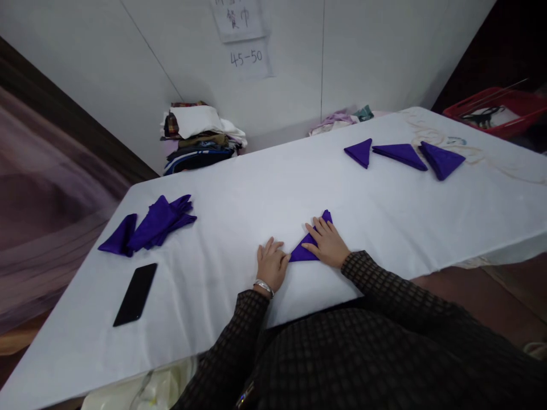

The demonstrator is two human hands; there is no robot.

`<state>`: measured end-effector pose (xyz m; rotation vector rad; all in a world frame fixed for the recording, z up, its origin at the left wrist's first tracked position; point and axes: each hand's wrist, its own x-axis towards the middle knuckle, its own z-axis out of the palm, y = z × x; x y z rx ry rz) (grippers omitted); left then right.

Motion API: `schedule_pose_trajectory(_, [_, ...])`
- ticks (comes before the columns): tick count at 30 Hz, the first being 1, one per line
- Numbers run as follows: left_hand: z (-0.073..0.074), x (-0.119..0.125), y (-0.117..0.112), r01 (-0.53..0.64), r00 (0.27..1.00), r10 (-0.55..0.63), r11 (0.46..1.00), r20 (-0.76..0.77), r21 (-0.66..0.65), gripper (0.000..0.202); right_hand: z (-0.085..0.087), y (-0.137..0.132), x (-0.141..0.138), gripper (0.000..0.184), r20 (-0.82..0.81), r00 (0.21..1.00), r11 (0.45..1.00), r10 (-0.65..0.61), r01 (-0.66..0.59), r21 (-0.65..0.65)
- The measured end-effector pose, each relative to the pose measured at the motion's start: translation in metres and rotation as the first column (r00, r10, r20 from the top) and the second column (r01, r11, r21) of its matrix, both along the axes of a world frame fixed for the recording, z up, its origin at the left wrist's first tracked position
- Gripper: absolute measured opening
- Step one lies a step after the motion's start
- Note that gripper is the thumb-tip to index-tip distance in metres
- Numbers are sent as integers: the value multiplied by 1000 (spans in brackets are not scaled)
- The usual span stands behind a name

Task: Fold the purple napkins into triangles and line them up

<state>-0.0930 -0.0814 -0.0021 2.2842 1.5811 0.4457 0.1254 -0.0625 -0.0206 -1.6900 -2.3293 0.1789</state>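
A purple cloth napkin [303, 254], folded into a narrow triangle, lies on the white-covered table [239, 199] in front of me. My left hand [272, 267], with a silver bracelet at the wrist, pinches its left corner between thumb and finger. The other left fingers rest spread on the cloth. My right hand [328, 244] is flat on top of the triangle with fingers outstretched, hiding much of its right side. Three folded purple napkins [399, 154] lie apart at the far right. Toward the left end are several loosely gathered purple napkins [160, 222].
A black phone [135, 294] lies near the left edge. Stacked folded clothes [200, 136] stand behind the table against the wall, with more cloth [337, 121] farther right. A red basket [499, 111] is at the back right. Handwritten paper signs [248, 57] hang on the wall.
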Motion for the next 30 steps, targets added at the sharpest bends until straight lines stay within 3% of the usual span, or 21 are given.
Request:
schedule_pose_trajectory(3, [2,14,3,-14,999,9,994,46,109,15,1,-1,0,74,-1,1000,1000,-1,1,-2])
schedule_pose_trajectory(6, [1,34,4,69,990,-90,982,113,175,20,2,-1,0,70,5,1000,1000,-3,3,-8])
schedule_pose_trajectory(9, [-4,48,2,127,986,-141,982,91,143,31,3,-1,0,62,13,1000,1000,-5,6,-11])
schedule_pose_trajectory(12, [-6,51,2,109,993,-111,991,30,80,40,3,-1,0,57,12,1000,1000,-5,5,-11])
schedule_pose_trajectory(16, [0,51,3,82,996,-81,996,-30,32,37,0,0,2,58,8,1000,1000,1,-1,-6])
schedule_pose_trajectory(21, [6,68,0,134,991,-132,984,-21,117,42,-3,1,4,58,-8,1000,1000,6,-6,-6])
schedule_pose_trajectory(25, [-2,83,-6,227,974,-227,970,-13,82,65,-3,3,5,60,-20,1000,999,1,-2,-51])
schedule_pose_trajectory(30, [-14,85,-8,248,965,-247,969,-85,7,87,-2,6,5,59,-55,998,997,-24,20,-72])
